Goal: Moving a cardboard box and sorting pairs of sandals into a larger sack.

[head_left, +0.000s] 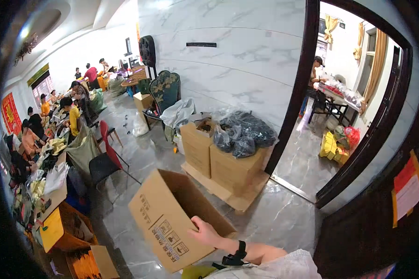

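Note:
My right hand [206,233], with a black strap on its wrist, is closed over the edge of a large brown cardboard box [165,225]. The box stands tilted over the grey floor, and its dark open side faces away from me toward the upper right. Printed marks and handling symbols show on its broad near side. Part of the hand's grip is hidden against the cardboard. No part of my left hand appears in the picture.
Ahead, two closed-in cartons [237,167] carry black plastic bags [246,135] on flattened cardboard. A doorway [293,186] opens to the right. At left are a red-and-black chair [108,162], a crowded worktable with several people, and an orange-lined box [63,228].

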`<state>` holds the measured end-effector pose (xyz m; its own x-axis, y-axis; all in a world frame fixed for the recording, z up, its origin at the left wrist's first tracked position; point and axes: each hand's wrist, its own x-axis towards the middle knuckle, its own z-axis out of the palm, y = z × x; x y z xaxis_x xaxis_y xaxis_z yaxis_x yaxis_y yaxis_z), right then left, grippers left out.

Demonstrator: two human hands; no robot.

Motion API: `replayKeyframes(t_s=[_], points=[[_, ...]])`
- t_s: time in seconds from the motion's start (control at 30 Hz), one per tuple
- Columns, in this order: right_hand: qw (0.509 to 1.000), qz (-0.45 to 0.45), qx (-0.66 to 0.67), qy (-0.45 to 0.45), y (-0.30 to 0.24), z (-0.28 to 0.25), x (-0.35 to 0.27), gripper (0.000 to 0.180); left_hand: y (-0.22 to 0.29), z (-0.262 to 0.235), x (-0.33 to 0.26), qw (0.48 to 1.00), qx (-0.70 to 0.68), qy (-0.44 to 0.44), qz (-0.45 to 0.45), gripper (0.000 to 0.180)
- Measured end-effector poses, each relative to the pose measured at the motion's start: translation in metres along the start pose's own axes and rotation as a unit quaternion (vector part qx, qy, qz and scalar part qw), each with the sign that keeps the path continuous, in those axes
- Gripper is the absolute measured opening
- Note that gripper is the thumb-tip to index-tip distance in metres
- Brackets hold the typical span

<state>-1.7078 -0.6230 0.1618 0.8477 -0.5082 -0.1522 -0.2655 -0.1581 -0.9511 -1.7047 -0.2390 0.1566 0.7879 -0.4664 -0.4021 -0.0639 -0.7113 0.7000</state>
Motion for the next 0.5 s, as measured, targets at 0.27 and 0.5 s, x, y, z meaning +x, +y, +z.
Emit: replayKeyframes(t_s=[0.27, 0.5], points=[[0.993, -0.069, 0.068, -0.061, -0.047, 0.159, 0.148, 0.029, -0.127, -0.131, 0.185, 0.986, 0.155, 0.004, -0.057, 0.055], [0.982, -0.067, 0.139, -0.111, -0.099, 0.279, 0.250, 0.026, -0.097, -0.295, 0.286, 0.981, 0.181, 0.067, 0.000, 0.057]])
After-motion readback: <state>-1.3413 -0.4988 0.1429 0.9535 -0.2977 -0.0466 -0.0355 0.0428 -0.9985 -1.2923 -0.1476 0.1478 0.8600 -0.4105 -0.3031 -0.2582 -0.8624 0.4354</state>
